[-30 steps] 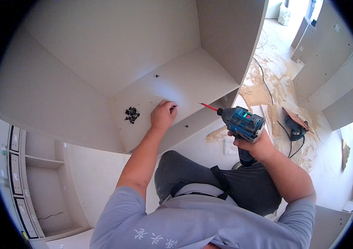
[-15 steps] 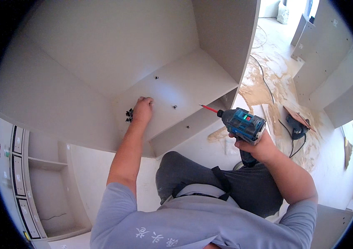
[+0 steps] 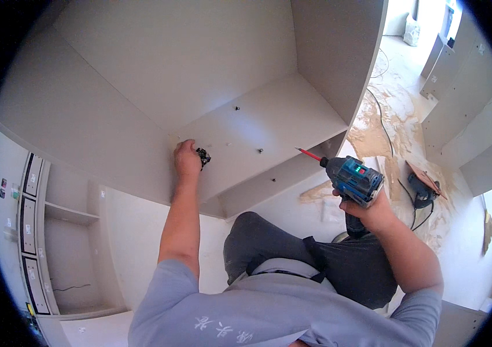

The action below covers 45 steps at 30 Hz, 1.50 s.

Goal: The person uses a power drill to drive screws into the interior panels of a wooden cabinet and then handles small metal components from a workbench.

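My right hand (image 3: 367, 208) grips a blue and black cordless impact driver (image 3: 353, 176), its long red screwdriver bit pointing up and left. My left hand (image 3: 186, 159) is down at the cabinet shelf with fingers curled; whether anything is between the fingertips is hidden. A small heap of black fittings (image 3: 203, 156) lies against its thumb side. Two small dark fittings stand apart on the pale shelf (image 3: 280, 121): one farther back (image 3: 237, 108), the other (image 3: 260, 150) nearer the driver's bit. A third dark fitting (image 3: 273, 180) sits on the lower panel.
Tall cabinet side panels rise left and right (image 3: 338, 52) of the shelf. On the dusty floor at right lie a corded power tool (image 3: 422, 188) and a cable (image 3: 382, 115). More cabinet panels (image 3: 471, 110) stand at far right, and a shelved unit (image 3: 69, 214) at far left.
My left hand has moved left across the shelf, from the right of the black heap to its left side. My right hand still holds the driver, and the view has shifted slightly.
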{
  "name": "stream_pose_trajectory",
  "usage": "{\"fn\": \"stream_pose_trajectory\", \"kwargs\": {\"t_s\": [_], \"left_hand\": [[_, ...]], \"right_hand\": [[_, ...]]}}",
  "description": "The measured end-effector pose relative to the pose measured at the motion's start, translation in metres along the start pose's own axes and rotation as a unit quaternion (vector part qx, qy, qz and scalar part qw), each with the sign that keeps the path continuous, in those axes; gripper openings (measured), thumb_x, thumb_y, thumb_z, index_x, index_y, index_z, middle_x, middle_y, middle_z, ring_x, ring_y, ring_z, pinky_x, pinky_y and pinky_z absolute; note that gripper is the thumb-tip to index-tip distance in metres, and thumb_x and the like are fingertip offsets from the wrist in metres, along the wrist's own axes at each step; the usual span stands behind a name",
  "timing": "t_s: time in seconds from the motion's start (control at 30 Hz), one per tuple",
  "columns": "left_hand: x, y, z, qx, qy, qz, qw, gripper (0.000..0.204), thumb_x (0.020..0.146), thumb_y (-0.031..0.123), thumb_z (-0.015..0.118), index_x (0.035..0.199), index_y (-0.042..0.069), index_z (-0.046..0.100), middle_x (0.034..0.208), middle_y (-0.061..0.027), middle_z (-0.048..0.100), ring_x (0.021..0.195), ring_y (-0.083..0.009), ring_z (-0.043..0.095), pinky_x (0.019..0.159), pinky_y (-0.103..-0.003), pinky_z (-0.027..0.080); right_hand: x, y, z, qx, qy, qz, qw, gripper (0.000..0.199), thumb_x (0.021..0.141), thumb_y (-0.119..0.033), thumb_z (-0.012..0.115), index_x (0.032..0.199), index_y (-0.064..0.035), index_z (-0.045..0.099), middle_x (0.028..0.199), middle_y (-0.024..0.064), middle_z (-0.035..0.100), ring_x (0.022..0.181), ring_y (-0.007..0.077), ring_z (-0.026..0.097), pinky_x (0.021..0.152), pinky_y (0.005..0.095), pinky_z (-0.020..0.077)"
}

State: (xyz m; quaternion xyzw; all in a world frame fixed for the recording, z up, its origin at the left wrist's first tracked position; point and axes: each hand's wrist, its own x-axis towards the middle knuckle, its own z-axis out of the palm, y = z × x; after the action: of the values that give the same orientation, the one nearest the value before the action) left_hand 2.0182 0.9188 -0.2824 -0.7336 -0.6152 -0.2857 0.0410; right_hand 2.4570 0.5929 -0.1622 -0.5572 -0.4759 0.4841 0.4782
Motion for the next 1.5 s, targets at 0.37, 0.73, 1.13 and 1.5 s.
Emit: {"fn": "stream_pose_trajectory", "kwargs": {"t_s": [0.37,0.73,1.13,1.5], "left_hand": [[0.028,-0.004,0.016,0.042,-0.147,-0.09,0.984,0.016,0.088,0.02,0.067,0.087,0.006,0.076,0.098,-0.0165,0.074,0.089,-0.0376,0.071,0.081,-0.049,0.056],[-0.03,0.109,-0.013,-0.666,-0.185,-0.209,0.691,0.015,0.099,0.005,0.063,0.114,0.004,0.066,0.102,-0.0095,0.071,0.09,-0.0194,0.07,0.073,-0.031,0.059],[-0.097,0.191,-0.044,-0.823,-0.27,-0.253,0.431,0.014,0.097,0.003,0.065,0.111,0.003,0.066,0.105,-0.0094,0.071,0.095,-0.0181,0.071,0.088,-0.03,0.063],[-0.11,0.211,-0.056,-0.812,-0.258,-0.227,0.472,0.013,0.094,-0.002,0.065,0.106,0.005,0.064,0.111,-0.0113,0.07,0.095,-0.0196,0.072,0.087,-0.032,0.063]], "right_hand": [[0.003,0.009,-0.002,-0.027,-0.016,0.003,1.0,0.055,0.078,0.01,0.073,0.129,-0.0048,0.06,0.114,0.0069,0.071,0.107,0.0174,0.067,0.093,0.0339,0.0525],[0.003,0.01,-0.002,-0.051,-0.05,-0.006,0.997,0.05,0.078,0.008,0.074,0.125,-0.0057,0.064,0.113,0.0061,0.072,0.106,0.0162,0.067,0.095,0.0342,0.0515],[0.002,0.004,0.009,-0.094,-0.094,-0.039,0.99,0.045,0.077,-0.014,0.086,0.116,-0.0047,0.065,0.104,0.0086,0.072,0.096,0.0187,0.069,0.092,0.035,0.054],[0.0,-0.005,0.012,-0.162,-0.091,-0.038,0.982,0.041,0.079,-0.019,0.084,0.113,-0.0055,0.067,0.102,0.0115,0.073,0.095,0.0214,0.071,0.091,0.0348,0.0548]]}}
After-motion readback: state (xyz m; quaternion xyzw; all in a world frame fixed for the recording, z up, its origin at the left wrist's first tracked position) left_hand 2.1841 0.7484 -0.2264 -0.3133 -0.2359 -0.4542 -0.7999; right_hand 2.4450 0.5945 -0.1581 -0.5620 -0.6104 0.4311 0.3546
